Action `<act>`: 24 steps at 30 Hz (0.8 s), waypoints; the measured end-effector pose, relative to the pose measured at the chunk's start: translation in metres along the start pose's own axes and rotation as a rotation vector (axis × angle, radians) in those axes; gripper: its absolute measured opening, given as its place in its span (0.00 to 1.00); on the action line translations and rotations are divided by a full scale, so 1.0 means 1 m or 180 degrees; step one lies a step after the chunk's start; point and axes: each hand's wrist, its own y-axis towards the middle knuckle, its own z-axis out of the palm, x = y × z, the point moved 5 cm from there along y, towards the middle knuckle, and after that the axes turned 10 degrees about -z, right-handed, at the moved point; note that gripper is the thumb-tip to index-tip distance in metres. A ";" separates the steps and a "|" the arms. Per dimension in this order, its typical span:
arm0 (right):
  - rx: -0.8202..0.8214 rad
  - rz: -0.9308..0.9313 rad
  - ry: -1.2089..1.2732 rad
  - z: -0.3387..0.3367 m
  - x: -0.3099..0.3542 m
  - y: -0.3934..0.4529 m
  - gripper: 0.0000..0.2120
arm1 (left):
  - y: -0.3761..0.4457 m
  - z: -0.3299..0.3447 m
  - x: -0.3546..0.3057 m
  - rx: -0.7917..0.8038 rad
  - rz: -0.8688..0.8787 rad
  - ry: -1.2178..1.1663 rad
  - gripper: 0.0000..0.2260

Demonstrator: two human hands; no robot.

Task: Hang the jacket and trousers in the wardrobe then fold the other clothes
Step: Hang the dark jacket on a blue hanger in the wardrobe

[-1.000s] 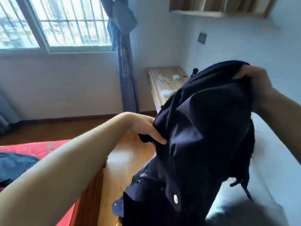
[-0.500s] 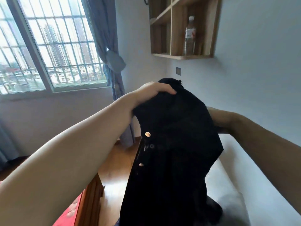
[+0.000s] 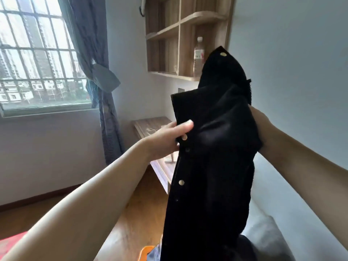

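A black jacket [image 3: 212,147] with brass snap buttons hangs in the air in front of me, its collar pointing up toward the shelf. My left hand [image 3: 167,140] grips the jacket's front edge by the buttons, thumb on top of the cloth. My right hand [image 3: 261,127] holds the jacket from behind on its right side, fingers hidden by the fabric. The lower part of the jacket drops out of the bottom of the view. No wardrobe, hanger or trousers are in sight.
A wooden wall shelf [image 3: 180,42] holds a plastic bottle [image 3: 198,53]. Below it stands a wooden desk [image 3: 150,127] with small items. A barred window [image 3: 37,59] and a tied curtain [image 3: 101,78] are to the left. A red bed corner [image 3: 11,243] and something orange [image 3: 146,251] lie low.
The jacket has been turned and raised, its collar now up. My left hand dropped from the top of the jacket to its buttoned edge. The view shifted toward the shelf.
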 end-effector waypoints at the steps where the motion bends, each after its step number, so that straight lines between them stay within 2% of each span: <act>1: -0.0067 0.0004 0.0052 -0.002 0.000 -0.004 0.13 | 0.002 -0.003 0.003 -0.0257 0.0039 0.0374 0.22; 2: -0.0138 0.0002 0.0054 -0.007 0.000 -0.007 0.11 | 0.005 -0.003 0.007 -0.0429 0.0052 0.0641 0.15; 4: -0.0081 -0.0030 -0.0192 -0.023 0.003 -0.013 0.10 | 0.011 0.007 0.018 -0.0324 -0.0024 0.0590 0.06; 7: -0.0211 0.0064 -0.0575 -0.064 0.012 -0.033 0.10 | 0.021 0.029 0.017 -0.0007 -0.0055 -0.0087 0.08; 9: -0.0236 0.0311 -0.0615 -0.100 0.016 -0.054 0.19 | 0.025 0.044 0.000 0.0042 0.0011 -0.0530 0.11; 12: 0.0142 0.0935 -0.0966 -0.142 0.024 -0.101 0.36 | 0.022 0.075 -0.035 0.0199 0.0010 -0.0868 0.14; 14: 0.0103 0.1012 -0.0969 -0.169 0.035 -0.130 0.39 | 0.017 0.100 -0.054 0.0340 -0.0029 -0.0727 0.13; 17: -0.0106 0.0776 -0.0755 -0.198 0.061 -0.175 0.41 | 0.009 0.144 -0.071 0.0645 -0.0061 -0.0444 0.15; 20: -0.0498 0.0586 -0.0590 -0.232 0.089 -0.228 0.35 | -0.007 0.201 -0.084 0.1195 -0.0035 0.0146 0.23; 24: -0.1418 0.0352 -0.0262 -0.285 0.124 -0.305 0.24 | -0.045 0.279 -0.094 0.1979 -0.0037 0.1188 0.30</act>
